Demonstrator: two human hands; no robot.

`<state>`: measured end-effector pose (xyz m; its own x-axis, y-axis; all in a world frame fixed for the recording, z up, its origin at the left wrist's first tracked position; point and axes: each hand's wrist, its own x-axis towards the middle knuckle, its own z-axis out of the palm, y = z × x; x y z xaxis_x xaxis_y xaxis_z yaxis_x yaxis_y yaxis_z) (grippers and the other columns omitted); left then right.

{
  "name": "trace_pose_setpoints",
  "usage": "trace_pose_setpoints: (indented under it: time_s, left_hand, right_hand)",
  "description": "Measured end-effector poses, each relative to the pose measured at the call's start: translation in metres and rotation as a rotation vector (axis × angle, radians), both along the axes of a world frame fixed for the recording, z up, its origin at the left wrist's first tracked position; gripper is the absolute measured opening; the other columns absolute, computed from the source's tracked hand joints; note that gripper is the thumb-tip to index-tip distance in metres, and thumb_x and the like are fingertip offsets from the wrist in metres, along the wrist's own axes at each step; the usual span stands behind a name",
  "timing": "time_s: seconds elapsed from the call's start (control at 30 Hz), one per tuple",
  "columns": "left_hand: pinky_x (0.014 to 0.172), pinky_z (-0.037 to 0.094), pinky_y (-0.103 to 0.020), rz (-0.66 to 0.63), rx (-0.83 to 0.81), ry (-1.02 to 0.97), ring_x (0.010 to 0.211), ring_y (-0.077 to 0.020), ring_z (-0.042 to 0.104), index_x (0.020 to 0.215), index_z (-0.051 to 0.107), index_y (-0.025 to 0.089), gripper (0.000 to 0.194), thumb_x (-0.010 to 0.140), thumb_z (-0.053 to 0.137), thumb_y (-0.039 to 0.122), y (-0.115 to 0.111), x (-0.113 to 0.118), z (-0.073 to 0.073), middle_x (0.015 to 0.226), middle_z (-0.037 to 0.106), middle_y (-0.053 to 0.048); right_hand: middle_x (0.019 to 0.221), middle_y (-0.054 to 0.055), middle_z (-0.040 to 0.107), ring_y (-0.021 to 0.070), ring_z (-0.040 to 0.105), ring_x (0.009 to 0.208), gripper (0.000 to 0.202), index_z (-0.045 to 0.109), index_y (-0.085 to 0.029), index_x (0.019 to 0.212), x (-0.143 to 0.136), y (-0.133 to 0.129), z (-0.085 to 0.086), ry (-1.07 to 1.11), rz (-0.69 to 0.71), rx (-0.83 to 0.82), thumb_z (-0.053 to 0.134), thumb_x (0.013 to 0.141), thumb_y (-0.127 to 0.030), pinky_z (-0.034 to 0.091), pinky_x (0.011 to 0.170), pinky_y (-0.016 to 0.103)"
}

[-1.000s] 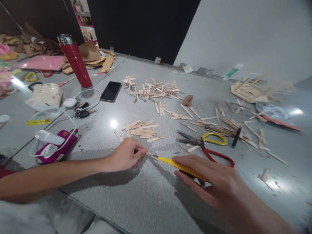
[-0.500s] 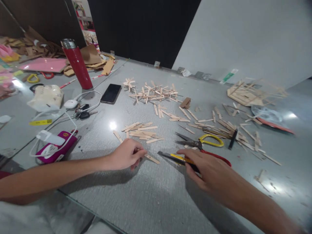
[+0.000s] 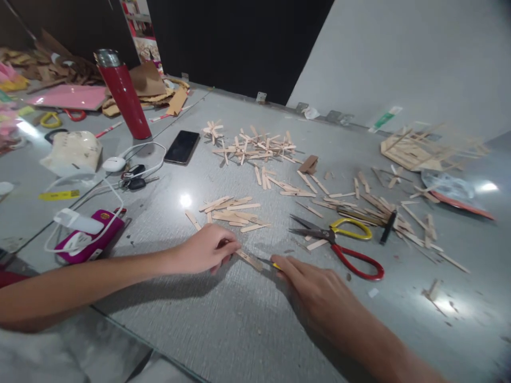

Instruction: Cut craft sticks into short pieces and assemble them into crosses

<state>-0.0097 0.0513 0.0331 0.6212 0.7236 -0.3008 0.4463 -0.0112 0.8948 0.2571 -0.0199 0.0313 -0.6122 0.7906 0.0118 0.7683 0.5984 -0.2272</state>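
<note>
My left hand (image 3: pixel 213 247) is closed, pinching a flat wooden craft stick (image 3: pixel 249 259) low over the table, its free end pointing right. My right hand (image 3: pixel 309 284) is wrapped round a yellow and black utility knife (image 3: pixel 276 265), most of which the fingers hide. The knife's tip lies close to the stick's right end; whether they touch I cannot tell. Beyond my left hand lies a small pile of craft sticks (image 3: pixel 235 214). Open scissors (image 3: pixel 327 234) with one yellow and one red handle rest just past my right hand.
More craft sticks (image 3: pixel 259 146) are scattered toward the back. A red flask (image 3: pixel 125 98), a phone (image 3: pixel 182 147), keys (image 3: pixel 137 183) and a purple power bank (image 3: pixel 91 236) with a white cable stand or lie at left. A stick-built frame (image 3: pixel 415 151) is at far right.
My right hand has moved left with the knife, bringing it near the stick's end and uncovering the scissors' red handle. My left hand keeps its pinch on the stick.
</note>
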Motion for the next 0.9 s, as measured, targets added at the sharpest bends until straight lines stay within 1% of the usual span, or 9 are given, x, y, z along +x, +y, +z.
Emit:
trace_pose_setpoints:
  time_s: [0.1, 0.17, 0.23, 0.37, 0.5, 0.63, 0.73, 0.83, 0.9]
  left_hand:
    - [0.051, 0.040, -0.022, -0.001, -0.010, 0.009, 0.041, -0.0100, 0.056, 0.070, 0.054, 0.019, 0.037, 0.104, 0.048, 0.030, 0.001, 0.000, -0.001, 0.058, 0.056, 0.004]
    - [0.051, 0.040, -0.023, -0.003, -0.008, 0.013, 0.041, -0.0100, 0.056, 0.070, 0.054, 0.019, 0.037, 0.104, 0.048, 0.030, 0.001, 0.000, -0.001, 0.058, 0.056, 0.003]
    - [0.051, 0.040, -0.023, -0.007, -0.005, 0.011, 0.041, -0.0103, 0.056, 0.069, 0.054, 0.019, 0.037, 0.104, 0.049, 0.031, 0.001, 0.000, -0.001, 0.058, 0.056, 0.003]
    - [0.050, 0.040, -0.023, 0.003, -0.007, -0.006, 0.042, -0.0109, 0.056, 0.070, 0.056, 0.019, 0.035, 0.102, 0.054, 0.033, 0.000, 0.001, -0.004, 0.056, 0.056, 0.004]
    - [0.050, 0.040, -0.024, 0.018, 0.008, -0.005, 0.040, -0.0106, 0.054, 0.070, 0.056, 0.019, 0.034, 0.101, 0.054, 0.033, -0.001, 0.001, -0.006, 0.055, 0.056, 0.004]
    - [0.050, 0.038, -0.024, 0.026, 0.023, 0.001, 0.039, -0.0112, 0.052, 0.071, 0.055, 0.019, 0.034, 0.102, 0.052, 0.032, -0.002, 0.002, -0.005, 0.053, 0.054, 0.004]
    - [0.052, 0.035, -0.025, 0.009, 0.093, 0.010, 0.042, -0.0115, 0.049, 0.065, 0.052, 0.020, 0.038, 0.101, 0.052, 0.033, -0.002, 0.002, -0.006, 0.051, 0.053, 0.003]
    - [0.053, 0.031, -0.026, -0.005, 0.189, 0.021, 0.048, -0.0118, 0.044, 0.061, 0.050, 0.020, 0.042, 0.100, 0.054, 0.035, -0.002, 0.003, -0.007, 0.052, 0.052, 0.002]
    - [0.054, 0.029, -0.026, -0.007, 0.215, 0.025, 0.051, -0.0123, 0.043, 0.061, 0.051, 0.019, 0.041, 0.100, 0.053, 0.035, -0.002, 0.003, -0.009, 0.053, 0.052, 0.002]
  right_hand:
    - [0.087, 0.005, 0.075, 0.0208, 0.075, 0.063, 0.024, 0.061, -0.019, 0.112, -0.003, -0.004, 0.000, -0.125, 0.019, 0.054, 0.040, 0.109, -0.010, 0.042, 0.051, 0.031]
    - [0.084, 0.003, 0.073, 0.0195, 0.073, 0.061, 0.020, 0.062, -0.019, 0.110, -0.005, -0.005, 0.001, -0.174, 0.038, 0.060, 0.045, 0.107, -0.008, 0.040, 0.050, 0.031]
    - [0.083, 0.002, 0.072, 0.0188, 0.073, 0.060, 0.020, 0.062, -0.018, 0.110, -0.006, -0.005, 0.002, -0.199, 0.048, 0.068, 0.049, 0.104, -0.004, 0.041, 0.049, 0.030]
    - [0.090, 0.003, 0.073, 0.0199, 0.075, 0.065, 0.036, 0.061, -0.017, 0.119, -0.005, -0.005, -0.001, -0.244, 0.050, 0.061, 0.050, 0.094, 0.007, 0.047, 0.052, 0.030]
    - [0.091, 0.004, 0.073, 0.0214, 0.075, 0.066, 0.050, 0.060, -0.013, 0.127, -0.005, -0.006, -0.003, -0.293, 0.047, 0.063, 0.048, 0.085, 0.012, 0.051, 0.053, 0.032]
    - [0.090, 0.004, 0.074, 0.0195, 0.075, 0.067, 0.057, 0.061, -0.013, 0.129, -0.006, -0.008, 0.000, -0.330, 0.036, 0.076, 0.046, 0.080, 0.014, 0.052, 0.053, 0.030]
    - [0.089, 0.004, 0.074, 0.0188, 0.075, 0.067, 0.058, 0.062, -0.013, 0.129, -0.008, -0.012, 0.001, -0.350, 0.019, 0.122, 0.049, 0.078, 0.012, 0.053, 0.053, 0.029]
    - [0.085, 0.003, 0.074, 0.0190, 0.074, 0.064, 0.057, 0.064, -0.015, 0.128, -0.011, -0.019, -0.001, -0.384, -0.009, 0.217, 0.055, 0.077, 0.008, 0.051, 0.051, 0.029]
    - [0.081, 0.004, 0.072, 0.0197, 0.072, 0.061, 0.055, 0.066, -0.014, 0.127, -0.015, -0.025, 0.000, -0.412, -0.022, 0.298, 0.059, 0.076, 0.005, 0.051, 0.050, 0.029]
